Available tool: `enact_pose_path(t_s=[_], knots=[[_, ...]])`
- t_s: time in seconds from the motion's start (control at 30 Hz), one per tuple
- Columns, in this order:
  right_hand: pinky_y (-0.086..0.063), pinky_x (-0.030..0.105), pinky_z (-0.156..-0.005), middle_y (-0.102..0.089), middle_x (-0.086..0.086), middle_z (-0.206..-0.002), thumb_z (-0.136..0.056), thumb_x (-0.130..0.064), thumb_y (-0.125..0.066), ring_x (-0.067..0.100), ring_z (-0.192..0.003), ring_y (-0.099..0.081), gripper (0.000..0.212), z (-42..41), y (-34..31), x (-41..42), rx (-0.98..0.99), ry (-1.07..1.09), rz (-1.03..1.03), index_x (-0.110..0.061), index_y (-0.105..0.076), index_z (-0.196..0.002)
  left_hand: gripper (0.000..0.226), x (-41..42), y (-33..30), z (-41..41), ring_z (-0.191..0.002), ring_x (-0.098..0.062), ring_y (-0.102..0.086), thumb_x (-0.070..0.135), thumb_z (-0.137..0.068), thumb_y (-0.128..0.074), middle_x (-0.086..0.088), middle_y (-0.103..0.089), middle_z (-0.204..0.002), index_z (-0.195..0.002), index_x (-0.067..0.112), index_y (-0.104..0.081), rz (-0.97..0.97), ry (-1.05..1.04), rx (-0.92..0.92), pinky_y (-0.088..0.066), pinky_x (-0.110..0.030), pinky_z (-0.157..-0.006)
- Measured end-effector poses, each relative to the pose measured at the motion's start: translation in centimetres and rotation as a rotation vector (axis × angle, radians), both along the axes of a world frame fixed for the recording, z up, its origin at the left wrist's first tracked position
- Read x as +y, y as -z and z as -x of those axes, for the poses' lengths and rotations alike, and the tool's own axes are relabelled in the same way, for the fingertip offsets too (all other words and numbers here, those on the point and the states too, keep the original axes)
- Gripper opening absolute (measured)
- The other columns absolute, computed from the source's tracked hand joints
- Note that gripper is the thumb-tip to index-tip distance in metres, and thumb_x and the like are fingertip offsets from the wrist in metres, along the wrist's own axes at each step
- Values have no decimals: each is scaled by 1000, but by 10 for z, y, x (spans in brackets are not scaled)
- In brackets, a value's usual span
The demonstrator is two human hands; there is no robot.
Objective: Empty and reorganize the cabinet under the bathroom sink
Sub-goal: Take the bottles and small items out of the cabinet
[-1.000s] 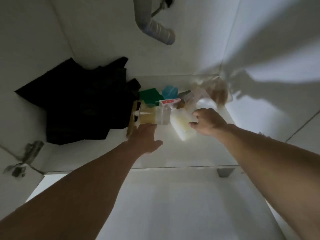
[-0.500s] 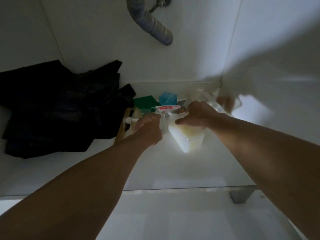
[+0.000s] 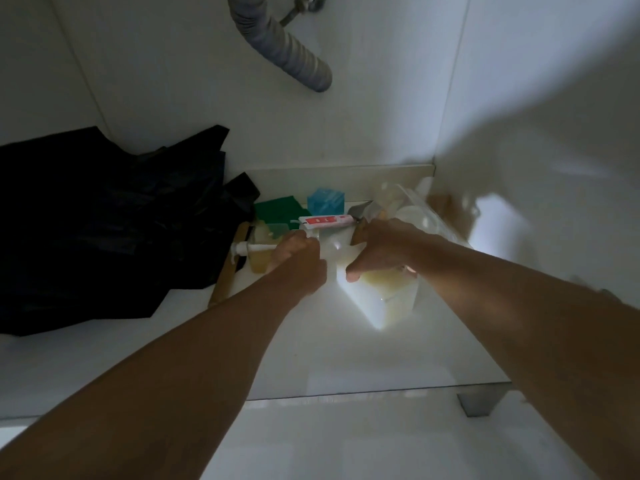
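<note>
Inside the white cabinet [image 3: 311,348], a clear pump bottle of amber liquid [image 3: 258,263] stands mid-floor, its white pump head pointing left. My left hand [image 3: 298,261] grips this bottle at the neck. Just right of it is a white box-shaped container with yellowish contents [image 3: 384,292], brightly lit. My right hand [image 3: 377,247] holds its top, fingers curled over it. Behind both lies a white tube with a red label [image 3: 323,221]. A green sponge [image 3: 277,211] and a blue block [image 3: 325,200] sit further back.
A crumpled black bag [image 3: 104,223] fills the left side of the floor. A wooden stick [image 3: 230,265] lies beside it. Clear plastic packaging [image 3: 419,209] sits in the back right corner. A grey corrugated drain hose [image 3: 287,50] hangs overhead. A metal cabinet foot [image 3: 481,398] shows below the front edge.
Both hands have reached in from the front. The left hand has closed on the pump bottle and the right hand has settled over the white container's top. The view has moved closer.
</note>
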State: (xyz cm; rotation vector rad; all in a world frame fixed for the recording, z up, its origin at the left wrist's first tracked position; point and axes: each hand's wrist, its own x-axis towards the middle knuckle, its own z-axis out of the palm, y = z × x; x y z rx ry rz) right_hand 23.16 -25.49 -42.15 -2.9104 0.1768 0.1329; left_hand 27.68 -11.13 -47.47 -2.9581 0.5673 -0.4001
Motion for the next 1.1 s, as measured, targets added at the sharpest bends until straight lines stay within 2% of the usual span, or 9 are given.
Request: enact_pose_path(t_s=[0.13,0.27,0.4,0.53,0.63,0.7,0.77,0.87,1.1], knots=[[-40,18,-47,-50,-7,-80,-64,-47,-84,7,-64,-51,71,10,-1,-10,22,61,-39,-25,-59,-127,46,-17,-3,-7,-115,-24,-54,39,-102,-40,-12,-54,-130,-133,4,-44,-38,-47,18,-44,-29,-97],[-44,19,-51,-54,-4,-83,-65,-52,-80,10,-66,-53,70,13,-2,-16,41,67,0,-24,-61,-126,62,-34,-4,-23,-121,-27,-51,32,-92,-62,-13,-48,-137,-141,7,-33,77,-165,158,-46,-34,-101],[-47,21,-52,-59,1,-94,-65,-50,-80,13,-69,-57,72,17,-4,-18,39,86,-6,-20,-60,-127,71,-41,-3,-27,-122,-29,-50,24,-83,-74,-15,-48,-136,-140,7,-34,90,-235,181,-47,-35,-100],[-45,21,-47,-55,-3,-85,-66,-46,-79,12,-66,-57,65,28,-4,-21,6,87,-23,-21,-58,-122,68,-43,-3,-25,-120,-30,-48,21,-79,-76,-14,-51,-130,-134,8,-37,191,-289,226,-43,-37,-101],[-44,23,-58,-57,-4,-91,-68,-44,-78,19,-82,-58,58,35,-4,-24,-42,86,-66,-24,-55,-117,73,-44,4,-18,-127,-32,-43,23,-83,-71,-15,-45,-135,-141,5,-30,289,-351,325,-39,-39,-105],[-38,21,-56,-48,-12,-82,-70,-40,-79,20,-88,-52,53,42,-6,-27,-92,89,-127,-31,-44,-109,76,-44,7,-10,-127,-31,-42,27,-85,-69,-16,-43,-138,-144,5,-27,330,-372,355,-41,-39,-104],[-33,21,-53,-39,-18,-77,-70,-37,-79,17,-88,-50,57,51,-10,-29,-126,112,-184,-36,-40,-112,77,-43,6,-3,-127,-31,-42,29,-85,-68,-17,-40,-140,-144,3,-27,357,-366,395,-42,-39,-103],[-37,24,-55,-44,-11,-83,-67,-40,-80,18,-91,-52,74,64,-11,-29,-145,189,-216,-25,-42,-128,73,-39,0,11,-124,-31,-48,27,-85,-67,-17,-44,-137,-142,0,-30,413,-344,429,-45,-36,-98],[-51,33,-74,-48,2,-117,-64,-38,-81,24,-104,-50,102,106,-17,-19,-155,349,-416,-13,-24,-145,86,-17,-18,63,-108,-28,-57,23,-71,-83,-12,-49,-122,-138,2,-34,695,-276,532,-56,-34,-83]])
